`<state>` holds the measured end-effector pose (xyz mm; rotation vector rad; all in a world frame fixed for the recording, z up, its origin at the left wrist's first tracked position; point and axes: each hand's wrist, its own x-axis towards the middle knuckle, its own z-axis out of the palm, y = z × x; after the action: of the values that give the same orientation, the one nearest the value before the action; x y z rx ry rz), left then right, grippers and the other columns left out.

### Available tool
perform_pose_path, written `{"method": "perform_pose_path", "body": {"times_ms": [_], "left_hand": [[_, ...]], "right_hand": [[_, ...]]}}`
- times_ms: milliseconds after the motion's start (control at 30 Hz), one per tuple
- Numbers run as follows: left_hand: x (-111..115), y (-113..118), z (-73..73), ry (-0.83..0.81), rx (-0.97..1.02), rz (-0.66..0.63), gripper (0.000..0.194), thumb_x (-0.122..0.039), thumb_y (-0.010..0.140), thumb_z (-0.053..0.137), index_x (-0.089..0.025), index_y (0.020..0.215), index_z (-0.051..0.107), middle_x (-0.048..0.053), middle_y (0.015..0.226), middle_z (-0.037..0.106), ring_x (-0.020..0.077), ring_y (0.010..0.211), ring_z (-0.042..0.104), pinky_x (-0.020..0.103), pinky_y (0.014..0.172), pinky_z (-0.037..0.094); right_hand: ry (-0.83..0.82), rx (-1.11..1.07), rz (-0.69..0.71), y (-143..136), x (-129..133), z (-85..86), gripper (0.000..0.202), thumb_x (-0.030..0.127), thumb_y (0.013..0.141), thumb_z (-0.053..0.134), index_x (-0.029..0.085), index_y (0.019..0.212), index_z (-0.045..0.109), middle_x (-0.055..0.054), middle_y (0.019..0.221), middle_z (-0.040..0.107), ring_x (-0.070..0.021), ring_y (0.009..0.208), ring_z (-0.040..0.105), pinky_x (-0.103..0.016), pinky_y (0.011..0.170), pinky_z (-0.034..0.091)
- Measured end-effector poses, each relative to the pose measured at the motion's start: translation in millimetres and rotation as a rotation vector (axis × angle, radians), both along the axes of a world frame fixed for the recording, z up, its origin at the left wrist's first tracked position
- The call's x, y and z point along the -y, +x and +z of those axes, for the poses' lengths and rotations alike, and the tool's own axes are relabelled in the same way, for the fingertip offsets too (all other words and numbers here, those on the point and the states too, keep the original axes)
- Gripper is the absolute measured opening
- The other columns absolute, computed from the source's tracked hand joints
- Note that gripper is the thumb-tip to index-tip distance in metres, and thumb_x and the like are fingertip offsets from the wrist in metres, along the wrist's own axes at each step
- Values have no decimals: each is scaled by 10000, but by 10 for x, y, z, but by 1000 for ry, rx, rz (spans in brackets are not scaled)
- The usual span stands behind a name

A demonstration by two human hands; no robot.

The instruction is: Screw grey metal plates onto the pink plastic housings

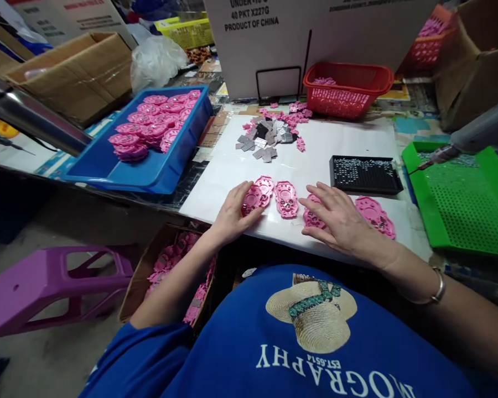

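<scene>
Several pink plastic casings with scalloped edges and small metal bits inside lie in a row on the white work sheet [216, 174]. My left hand [234, 213] curves around a pink casing [252, 200], thumb on its near side and fingers on its far left. That casing overlaps another casing [265, 187]. A separate casing [286, 199] lies between my hands. My right hand [340, 218], fingers spread, hovers over or touches a casing [312, 213], partly covering it. One more casing [374, 214] lies beyond my right wrist.
Loose grey plates [265, 138] and small pink parts [294, 115] are heaped behind. A black screw tray [365, 174] and green tray [460, 210] stand right, under an electric screwdriver [444, 155]. A blue tray [157, 171] holds stacked casings; a red basket [348, 91] sits behind.
</scene>
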<state>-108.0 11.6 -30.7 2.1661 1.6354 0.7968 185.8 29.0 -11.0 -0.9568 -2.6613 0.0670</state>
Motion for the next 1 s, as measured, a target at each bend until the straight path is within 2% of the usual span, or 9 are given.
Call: {"method": "perform_pose_path", "body": {"times_ms": [100, 267, 467, 667, 867, 1000], "left_hand": [[21, 11, -68, 33, -5, 58, 632, -429, 885, 581, -139, 1424, 425, 199, 1501, 420, 281, 1419, 401, 470, 1188, 340], [-11, -132, -141, 83, -56, 188, 581, -367, 894, 554, -105, 1402, 451, 235, 1512, 386, 313, 1403, 417, 504, 1169, 357], [-151, -167, -136, 85, -167, 145, 537, -372, 948, 494, -76, 1396, 470, 254, 1519, 369, 339, 1434, 359, 514, 1180, 322], [-193, 32, -176, 85, -252, 57, 528, -443, 994, 411, -118, 1407, 463, 222, 1535, 372, 332, 1469, 296, 538, 1182, 294], [-119, 288, -191, 96, -286, 26, 543, -445, 998, 395, -93, 1407, 460, 245, 1518, 383, 366, 1451, 316, 564, 1166, 296], [-74, 351, -192, 108, -279, 7, 566, -456, 996, 397, -78, 1413, 457, 256, 1518, 378, 379, 1456, 302, 556, 1166, 298]], "right_hand": [[-11, 20, 68, -236, -155, 48, 549, 473, 960, 552, 136, 1392, 520, -187, 1501, 391, -377, 1404, 344, -554, 1131, 344], [-64, 95, 88, -625, -418, 2, 676, 557, 911, 602, 160, 1444, 478, -185, 1514, 385, -397, 1396, 363, -545, 1124, 361], [-170, 221, 98, -888, -509, -24, 697, 581, 936, 544, 229, 1518, 390, -146, 1602, 233, -430, 1461, 217, -600, 1149, 290], [-230, 249, 110, -777, -486, -41, 716, 561, 930, 566, 240, 1537, 362, -134, 1608, 219, -429, 1470, 192, -597, 1165, 265], [-222, 234, 103, -569, -381, -101, 737, 562, 919, 587, 213, 1532, 376, -156, 1603, 219, -416, 1472, 199, -585, 1179, 252], [-224, 196, 96, -402, -324, -19, 732, 571, 915, 589, 222, 1525, 386, -140, 1605, 223, -398, 1481, 189, -596, 1190, 222]]}}
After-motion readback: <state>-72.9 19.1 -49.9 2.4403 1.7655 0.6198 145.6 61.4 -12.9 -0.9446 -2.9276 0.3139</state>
